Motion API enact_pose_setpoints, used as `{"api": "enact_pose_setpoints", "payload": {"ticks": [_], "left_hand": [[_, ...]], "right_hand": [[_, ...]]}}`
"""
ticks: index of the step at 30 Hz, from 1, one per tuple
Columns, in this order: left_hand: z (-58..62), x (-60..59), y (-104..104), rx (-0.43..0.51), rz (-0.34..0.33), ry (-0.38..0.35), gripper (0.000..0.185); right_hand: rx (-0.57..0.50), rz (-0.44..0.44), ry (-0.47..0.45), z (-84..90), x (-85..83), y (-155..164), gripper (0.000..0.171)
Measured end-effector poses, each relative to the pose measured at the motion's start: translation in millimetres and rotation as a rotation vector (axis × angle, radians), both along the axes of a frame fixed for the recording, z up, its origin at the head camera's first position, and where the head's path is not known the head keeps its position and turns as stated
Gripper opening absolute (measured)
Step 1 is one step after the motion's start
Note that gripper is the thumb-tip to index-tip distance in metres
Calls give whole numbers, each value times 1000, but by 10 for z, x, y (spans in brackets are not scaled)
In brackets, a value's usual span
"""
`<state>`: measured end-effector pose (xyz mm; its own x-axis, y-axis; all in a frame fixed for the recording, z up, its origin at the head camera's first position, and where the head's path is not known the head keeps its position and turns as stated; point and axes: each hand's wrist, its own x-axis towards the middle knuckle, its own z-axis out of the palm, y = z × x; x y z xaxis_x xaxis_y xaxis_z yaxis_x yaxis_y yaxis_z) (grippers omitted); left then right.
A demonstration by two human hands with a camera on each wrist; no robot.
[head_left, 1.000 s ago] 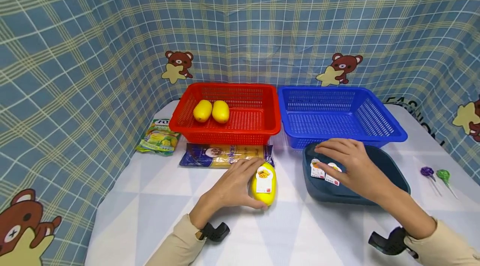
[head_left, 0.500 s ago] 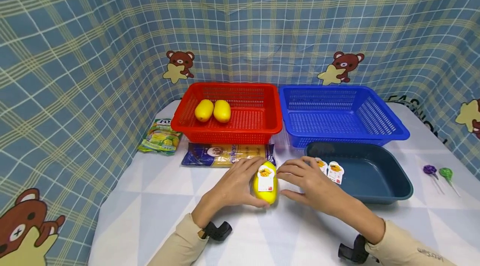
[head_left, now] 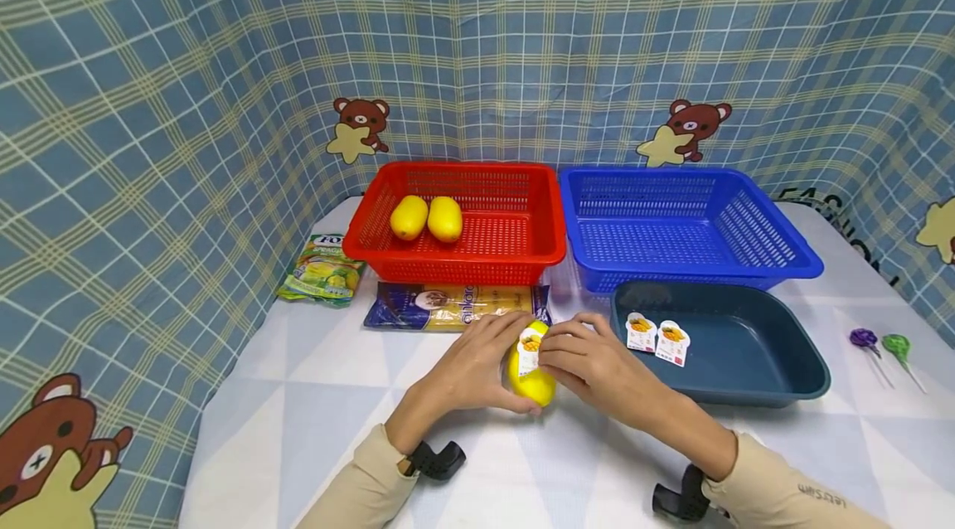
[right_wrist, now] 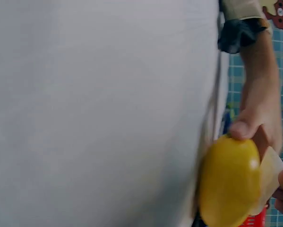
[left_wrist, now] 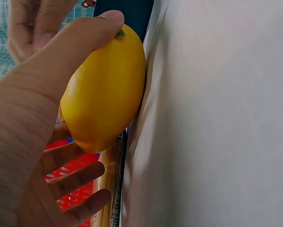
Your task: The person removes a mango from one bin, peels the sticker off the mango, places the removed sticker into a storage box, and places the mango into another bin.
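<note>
Lemon (head_left: pixel 531 376) is sitting on the table between my hands. My left hand (head_left: pixel 470 367) is gripping it steady while my right hand (head_left: pixel 589 363) is pinching its sticker (head_left: pixel 529 344). I think I am peeling; next comes a slow, gentle pull.

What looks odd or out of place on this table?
The white label on the yellow lemon is lifting off it: the left hand holds the lemon while the right hand pinches the label. Two similar labels lie loose in the dark tray.
</note>
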<state>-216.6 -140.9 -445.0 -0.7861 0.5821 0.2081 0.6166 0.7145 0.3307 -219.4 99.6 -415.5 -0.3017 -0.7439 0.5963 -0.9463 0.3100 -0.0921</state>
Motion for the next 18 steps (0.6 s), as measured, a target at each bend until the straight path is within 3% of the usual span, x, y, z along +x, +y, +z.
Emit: {"api": "enact_pose_setpoints", "payload": {"ticks": [3,8,10,14,18], "left_hand": [[5,-11,17,6,-5,5,117],[16,-9,28,7,3,-20,116],[16,-2,29,4,7,-36,116],[12,3,26,-1,22,-52,116],[14,-2,23,1,33,-59,117]], "right_hand": [[-99,18,-11,92,-26,3,14],[-212,-13,-38,267,-64,73,30],[-221,-41,-38,314,-84,146,32],[-196,-124,-72,377,-137,376,15],[-171,-220,-81,410,-198,666,32]]}}
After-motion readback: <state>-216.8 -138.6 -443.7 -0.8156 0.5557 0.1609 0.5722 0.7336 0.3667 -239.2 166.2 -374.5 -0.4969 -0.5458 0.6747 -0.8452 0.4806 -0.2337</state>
